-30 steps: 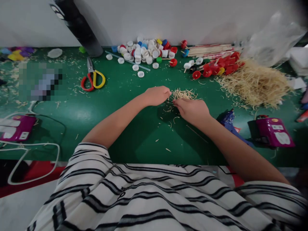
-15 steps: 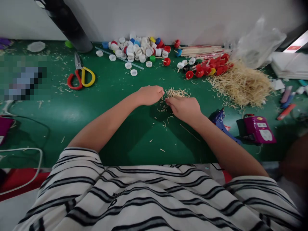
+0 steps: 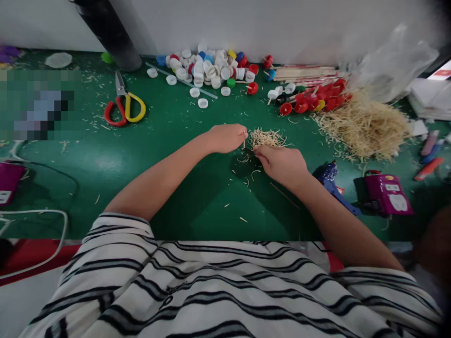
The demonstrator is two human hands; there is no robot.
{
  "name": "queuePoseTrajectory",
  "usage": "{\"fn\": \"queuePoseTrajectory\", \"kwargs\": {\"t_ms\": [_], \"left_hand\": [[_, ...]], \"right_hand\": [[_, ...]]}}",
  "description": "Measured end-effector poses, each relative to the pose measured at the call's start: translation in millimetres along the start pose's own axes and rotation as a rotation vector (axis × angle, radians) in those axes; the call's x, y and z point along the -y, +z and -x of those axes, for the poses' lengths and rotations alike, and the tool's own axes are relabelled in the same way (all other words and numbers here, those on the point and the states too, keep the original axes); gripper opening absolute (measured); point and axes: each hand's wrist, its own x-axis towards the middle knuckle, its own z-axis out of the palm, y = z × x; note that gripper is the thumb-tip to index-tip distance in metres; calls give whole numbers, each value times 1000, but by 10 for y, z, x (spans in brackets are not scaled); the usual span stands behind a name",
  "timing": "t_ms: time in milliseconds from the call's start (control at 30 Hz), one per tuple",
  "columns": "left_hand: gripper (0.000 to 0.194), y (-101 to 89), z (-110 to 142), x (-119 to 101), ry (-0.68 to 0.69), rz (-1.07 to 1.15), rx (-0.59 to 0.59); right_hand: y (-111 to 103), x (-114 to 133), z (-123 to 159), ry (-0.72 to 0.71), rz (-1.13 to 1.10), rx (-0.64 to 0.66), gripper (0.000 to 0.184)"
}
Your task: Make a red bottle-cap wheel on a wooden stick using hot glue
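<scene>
Green worktop point(image 3: 197, 206), pale wall point(image 3: 299, 28) behind; curled shavings point(image 3: 268, 137) heaped just beside the hands. Left hand point(image 3: 227, 138) closed on a short pale stick point(image 3: 244, 144), its end pointing down. Right hand point(image 3: 282, 163) pinches what seems a thin dark tool point(image 3: 249, 151), perhaps a blade. Step in hand looks like paring the stick; another stroke would call for a firm left hold and a shallow cut.

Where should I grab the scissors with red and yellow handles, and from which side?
I'd take the scissors by their handle loops, coming from your near side, probably with the left hand, which is closer. They lie flat, loops toward you and blades pointing at the wall, away from that approach.
</scene>
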Motion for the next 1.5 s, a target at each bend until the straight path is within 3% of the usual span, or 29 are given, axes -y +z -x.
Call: {"fn": "queuePoseTrajectory", "kwargs": {"t_ms": [200,333,600,767,900,1100,1233,1500], "left_hand": [[35,13,-15,6,17,-10,-12],[36,35,-17,-11,6,-13,-45],[38,75,-37,-15,-19,12,-106],[42,64,-29,-29,-27,31,-98],[44,74,-35,-35,-26,15,-118],[44,100,-52,-23,-26,13,-140],[45,90,-39,-39,-42,19,-141],[47,93,-59,-45,-46,6,-150]], "right_hand": [[52,-148,93,3,6,-53,32],[83,-104,31,-23,-22,-131,37],[21,-29,-32,-24,-24,-18,34],[86,-153,73,10,-21,-73,30],[106,-112,33,1,-54,-134,35],[10,73,-70,11,-23,-13,36],[-30,66,-22,31,-16,36,33],[10,48,-42,30,-12,-35,39]]}}
